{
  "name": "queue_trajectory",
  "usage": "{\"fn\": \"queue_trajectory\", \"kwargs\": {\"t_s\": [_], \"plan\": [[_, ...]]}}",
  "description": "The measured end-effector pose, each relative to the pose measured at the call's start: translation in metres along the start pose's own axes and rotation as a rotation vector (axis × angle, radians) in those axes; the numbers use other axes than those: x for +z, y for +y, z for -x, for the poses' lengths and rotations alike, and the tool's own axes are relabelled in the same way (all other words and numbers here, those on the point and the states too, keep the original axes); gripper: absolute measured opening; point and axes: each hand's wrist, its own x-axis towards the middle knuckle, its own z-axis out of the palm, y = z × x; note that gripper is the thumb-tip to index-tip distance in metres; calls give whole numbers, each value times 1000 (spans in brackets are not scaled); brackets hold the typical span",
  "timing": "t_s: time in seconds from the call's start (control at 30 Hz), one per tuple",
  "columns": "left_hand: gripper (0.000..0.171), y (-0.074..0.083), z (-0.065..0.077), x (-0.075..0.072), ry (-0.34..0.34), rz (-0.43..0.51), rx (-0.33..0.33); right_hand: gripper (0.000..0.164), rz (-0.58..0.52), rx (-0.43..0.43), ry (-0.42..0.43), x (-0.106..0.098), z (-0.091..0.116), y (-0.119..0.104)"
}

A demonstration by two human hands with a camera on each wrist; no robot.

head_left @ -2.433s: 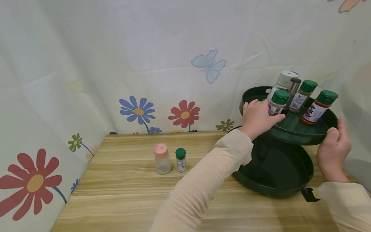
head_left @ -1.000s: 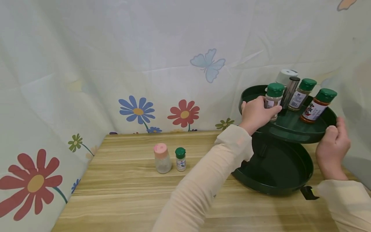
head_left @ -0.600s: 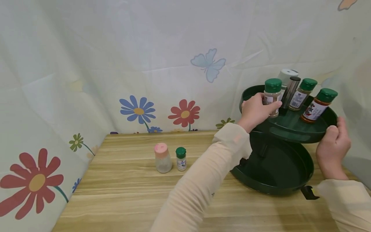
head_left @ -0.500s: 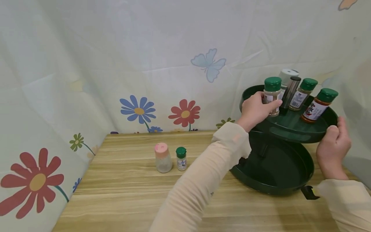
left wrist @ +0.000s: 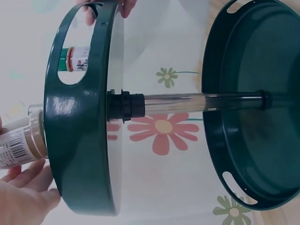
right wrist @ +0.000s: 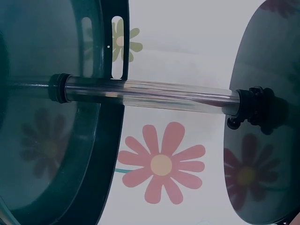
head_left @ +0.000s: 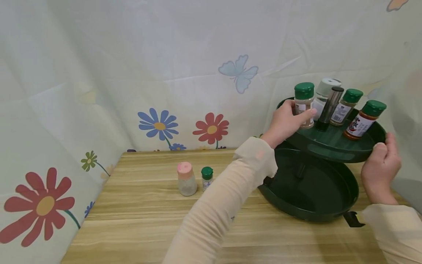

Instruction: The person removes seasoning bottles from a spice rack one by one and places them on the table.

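My left hand point(head_left: 282, 121) grips a green-capped spice jar point(head_left: 304, 96) between thumb and fingers, over the left part of the upper tray point(head_left: 341, 151) of a dark green two-tier rack. In the left wrist view, the jar's barcode label point(left wrist: 18, 146) faces the camera. My right hand point(head_left: 381, 170) holds the tray's right rim, thumb on the near side. Standing on that tray are a white-capped bottle point(head_left: 321, 106), a dark slim grinder-like cylinder point(head_left: 333, 102), a green-capped jar point(head_left: 341, 112) and a red-filled jar point(head_left: 357, 126).
The lower tray point(head_left: 316, 194) sits on the wooden table point(head_left: 138, 227), joined to the upper one by a clear post point(right wrist: 164, 96). A pink-capped shaker point(head_left: 187, 179) and a small green-capped jar point(head_left: 207, 176) stand left of the rack. A flowered curtain point(head_left: 184, 73) hangs behind.
My left hand has lifted the spice jar and drawn it up and to the left, away from the dark cylinder. My right hand keeps its place on the rim.
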Motion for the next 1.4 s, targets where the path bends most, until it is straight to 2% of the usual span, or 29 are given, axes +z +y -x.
{"fn": "queue_trajectory", "kwargs": {"t_s": [0.13, 0.73, 0.97, 1.4], "plan": [[39, -1, 3, -5, -16, 47, 14, 49, 7, 9, -4, 0, 0, -1], [41, -9, 13, -11, -37, 101, 51, 49, -5, 11, -1, 0, 0, 0], [43, -15, 24, -16, -19, 145, 53, 49, 2, -4, 16, 1, 0, 2], [41, -33, 42, -33, 33, 152, 102, 49, 9, -1, 16, 1, 0, 1]]}}
